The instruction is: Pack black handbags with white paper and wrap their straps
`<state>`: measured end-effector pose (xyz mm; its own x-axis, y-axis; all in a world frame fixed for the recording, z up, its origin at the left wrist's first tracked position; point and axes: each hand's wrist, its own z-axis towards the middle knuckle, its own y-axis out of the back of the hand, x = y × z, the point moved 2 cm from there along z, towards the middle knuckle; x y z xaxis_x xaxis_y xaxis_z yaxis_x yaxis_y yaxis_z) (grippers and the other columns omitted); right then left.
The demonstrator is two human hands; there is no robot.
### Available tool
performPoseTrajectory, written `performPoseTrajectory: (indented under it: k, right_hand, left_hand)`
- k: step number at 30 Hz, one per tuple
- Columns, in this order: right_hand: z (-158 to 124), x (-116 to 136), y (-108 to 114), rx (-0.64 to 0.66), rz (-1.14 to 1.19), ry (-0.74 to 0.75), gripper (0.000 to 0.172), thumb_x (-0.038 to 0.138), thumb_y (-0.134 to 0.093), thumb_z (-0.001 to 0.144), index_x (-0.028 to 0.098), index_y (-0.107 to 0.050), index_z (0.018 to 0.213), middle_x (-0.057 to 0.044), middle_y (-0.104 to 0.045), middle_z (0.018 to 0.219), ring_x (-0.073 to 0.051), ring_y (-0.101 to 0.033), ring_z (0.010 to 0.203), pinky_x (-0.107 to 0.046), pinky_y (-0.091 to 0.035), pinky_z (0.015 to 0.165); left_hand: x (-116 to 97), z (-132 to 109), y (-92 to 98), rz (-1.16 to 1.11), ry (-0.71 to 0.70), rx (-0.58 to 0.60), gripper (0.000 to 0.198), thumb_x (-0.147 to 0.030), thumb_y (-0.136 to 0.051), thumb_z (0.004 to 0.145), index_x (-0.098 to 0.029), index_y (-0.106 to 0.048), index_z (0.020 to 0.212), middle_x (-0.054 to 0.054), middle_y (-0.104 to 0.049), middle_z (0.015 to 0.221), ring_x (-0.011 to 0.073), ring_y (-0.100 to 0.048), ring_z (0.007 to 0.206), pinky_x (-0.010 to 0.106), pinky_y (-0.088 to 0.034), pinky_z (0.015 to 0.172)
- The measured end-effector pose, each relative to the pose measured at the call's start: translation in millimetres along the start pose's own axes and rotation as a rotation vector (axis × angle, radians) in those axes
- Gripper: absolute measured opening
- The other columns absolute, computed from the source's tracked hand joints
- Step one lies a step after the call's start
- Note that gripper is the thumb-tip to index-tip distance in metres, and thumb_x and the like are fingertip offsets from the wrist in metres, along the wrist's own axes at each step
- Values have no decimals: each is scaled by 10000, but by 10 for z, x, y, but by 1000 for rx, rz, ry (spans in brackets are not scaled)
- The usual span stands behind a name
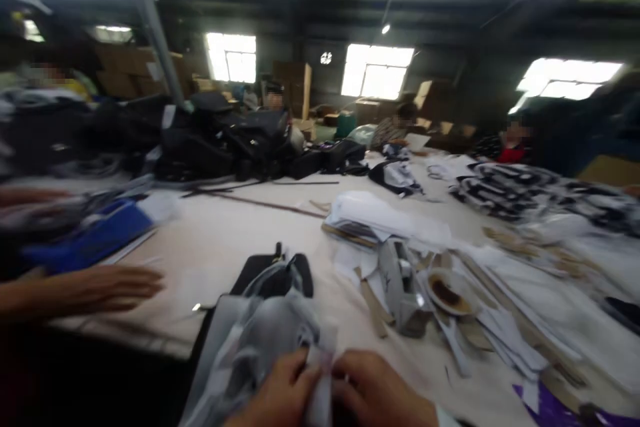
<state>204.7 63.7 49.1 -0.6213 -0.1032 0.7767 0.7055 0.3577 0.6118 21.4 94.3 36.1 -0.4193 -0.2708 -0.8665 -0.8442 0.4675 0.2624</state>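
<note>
At the bottom middle of the head view, my left hand pinches a thin whitish piece of wrapping. Close beside it, my right hand has its fingers curled at the other edge of that piece. Blur keeps me from telling whether it is paper or plastic. Beneath and left of my hands lies a grey and black bag, with pale, crumpled material over it and a black top part pointing away from me. My fingers hide the bag's near right side.
A co-worker's hand reaches in from the left, near a blue tape dispenser. A grey tape dispenser and a tape roll sit right among paper scraps. Black bags are piled behind; patterned fabric lies far right.
</note>
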Motion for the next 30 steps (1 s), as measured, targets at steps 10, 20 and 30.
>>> performPoseTrajectory:
  k: [10,20,30]
  right_hand:
    - [-50,15,-304,-118,-71,-111,406,502,-479,943,188,-678,781,-71,-706,765,-223,-631,723,-325,-442,690]
    - [-13,57,-371,-182,410,-207,463,532,-648,818,101,-692,980,-57,-700,799,-174,-593,691,-269,-460,612]
    - [32,41,-350,-172,760,-217,460,512,-780,706,94,-711,883,-32,-675,761,-131,-550,671,-247,-436,636]
  left_hand:
    - [354,-48,66,-63,-274,166,386,-396,-525,911,-86,-731,1012,69,-706,840,149,-550,668,239,-398,564]
    - [281,-111,41,-79,-307,153,418,-426,-515,921,-86,-723,1047,97,-738,933,189,-622,783,267,-469,672]
    - [162,-224,-85,-32,-290,85,450,-465,-492,946,-90,-719,1047,106,-749,943,232,-652,849,300,-492,741]
